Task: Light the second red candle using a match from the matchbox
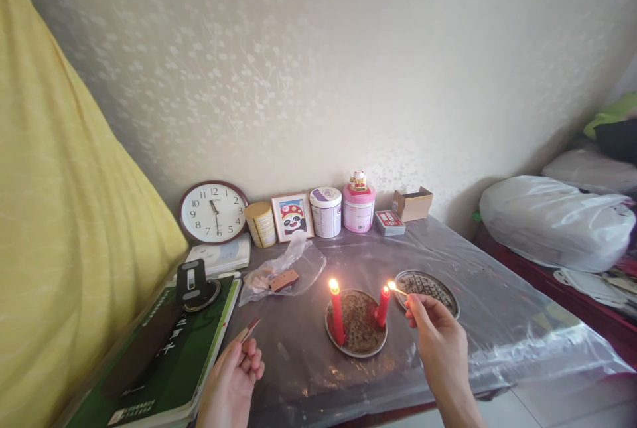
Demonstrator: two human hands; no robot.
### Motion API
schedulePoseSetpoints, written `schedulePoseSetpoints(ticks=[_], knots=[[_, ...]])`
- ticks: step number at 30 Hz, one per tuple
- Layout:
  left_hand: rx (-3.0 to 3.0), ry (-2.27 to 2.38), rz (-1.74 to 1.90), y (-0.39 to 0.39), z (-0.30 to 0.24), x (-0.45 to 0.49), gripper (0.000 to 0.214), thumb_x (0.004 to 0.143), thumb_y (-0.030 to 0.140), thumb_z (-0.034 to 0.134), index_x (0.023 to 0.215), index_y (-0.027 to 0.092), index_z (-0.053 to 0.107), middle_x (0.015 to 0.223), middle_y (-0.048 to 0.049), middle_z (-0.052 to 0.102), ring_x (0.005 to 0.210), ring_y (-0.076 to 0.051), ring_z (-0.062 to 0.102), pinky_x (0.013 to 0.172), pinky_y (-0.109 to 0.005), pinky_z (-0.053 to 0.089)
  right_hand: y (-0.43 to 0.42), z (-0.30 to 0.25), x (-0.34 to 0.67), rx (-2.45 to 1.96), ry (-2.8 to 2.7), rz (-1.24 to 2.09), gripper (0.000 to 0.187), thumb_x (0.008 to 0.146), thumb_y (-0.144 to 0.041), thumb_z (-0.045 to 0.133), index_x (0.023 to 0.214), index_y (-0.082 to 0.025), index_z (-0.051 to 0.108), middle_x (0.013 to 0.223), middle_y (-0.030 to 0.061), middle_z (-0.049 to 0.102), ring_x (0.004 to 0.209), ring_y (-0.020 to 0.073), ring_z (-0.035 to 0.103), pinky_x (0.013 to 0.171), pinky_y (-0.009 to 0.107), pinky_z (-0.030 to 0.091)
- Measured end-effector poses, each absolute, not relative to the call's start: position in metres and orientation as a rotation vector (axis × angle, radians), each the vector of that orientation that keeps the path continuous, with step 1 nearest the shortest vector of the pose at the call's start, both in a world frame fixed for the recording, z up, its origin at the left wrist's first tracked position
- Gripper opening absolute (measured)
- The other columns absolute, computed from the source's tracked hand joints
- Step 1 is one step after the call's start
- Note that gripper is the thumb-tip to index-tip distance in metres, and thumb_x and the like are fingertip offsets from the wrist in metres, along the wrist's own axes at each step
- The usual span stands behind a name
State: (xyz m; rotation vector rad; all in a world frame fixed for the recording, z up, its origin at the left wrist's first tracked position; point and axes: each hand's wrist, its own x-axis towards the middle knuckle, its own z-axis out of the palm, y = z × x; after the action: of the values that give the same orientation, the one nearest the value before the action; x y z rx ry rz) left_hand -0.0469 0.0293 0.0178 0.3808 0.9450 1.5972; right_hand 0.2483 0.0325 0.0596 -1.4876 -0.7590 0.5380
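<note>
1. With left hand, low in head view, pinching small flat object between thumb and index, leaving other fingers loosely curled.
2. With right hand, pinching burning match by its stick, keeping thumb and fingertips closed together.
3. Holding match flame just beside top of right candle; not telling from this angle whether touching wick.
4. Seeing left candle burning, taller; seeing both red candles standing on round dish, between hands on plastic-covered table.
5. Spotting second dish just beyond right hand.
6. Noting small brown box by clear bag, green book at left, clock against wall.
</note>
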Motion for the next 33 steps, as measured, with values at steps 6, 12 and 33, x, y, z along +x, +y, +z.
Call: schedulePoseSetpoints(ticks=[6, 12, 33], knots=[[0.384, 0.970, 1.615, 0.028, 0.017, -0.046, 0.039, 0.056, 0.039, 0.082, 0.088, 0.018, 0.073, 0.065, -0.0006, 0.057, 0.056, -0.012, 0.047, 0.048, -0.024, 0.043, 0.033, 0.063, 0.252, -1.466, -0.715, 0.544, 0.029, 0.072, -0.044, 0.067, 0.076, -0.016, 0.066, 0.064, 0.0020, 0.061, 0.060, 0.0156, 0.053, 0.058, 0.025, 0.044], [0.412, 0.990, 1.612, 0.030, 0.018, -0.046, 0.039, 0.057, 0.040, 0.081, 0.087, 0.017, 0.073, 0.064, -0.0008, 0.056, 0.055, -0.013, 0.047, 0.048, -0.025, 0.043, 0.030, 0.079, 0.272, -1.272, -0.592, 0.557, 0.028, 0.070, -0.041, 0.073, 0.077, -0.014, 0.067, 0.067, 0.0023, 0.061, 0.061, 0.0142, 0.052, 0.058, 0.026, 0.043], [0.433, 0.978, 1.591, 0.030, 0.017, -0.048, 0.037, 0.056, 0.042, 0.083, 0.082, 0.019, 0.071, 0.064, 0.0000, 0.056, 0.057, -0.013, 0.045, 0.048, -0.025, 0.043, 0.031, 0.077, 0.330, -1.366, -1.004, 0.136, 0.038, 0.087, -0.037, 0.046, 0.060, -0.018, 0.066, 0.044, -0.0041, 0.058, 0.037, 0.0101, 0.042, 0.037, 0.020, 0.037]])
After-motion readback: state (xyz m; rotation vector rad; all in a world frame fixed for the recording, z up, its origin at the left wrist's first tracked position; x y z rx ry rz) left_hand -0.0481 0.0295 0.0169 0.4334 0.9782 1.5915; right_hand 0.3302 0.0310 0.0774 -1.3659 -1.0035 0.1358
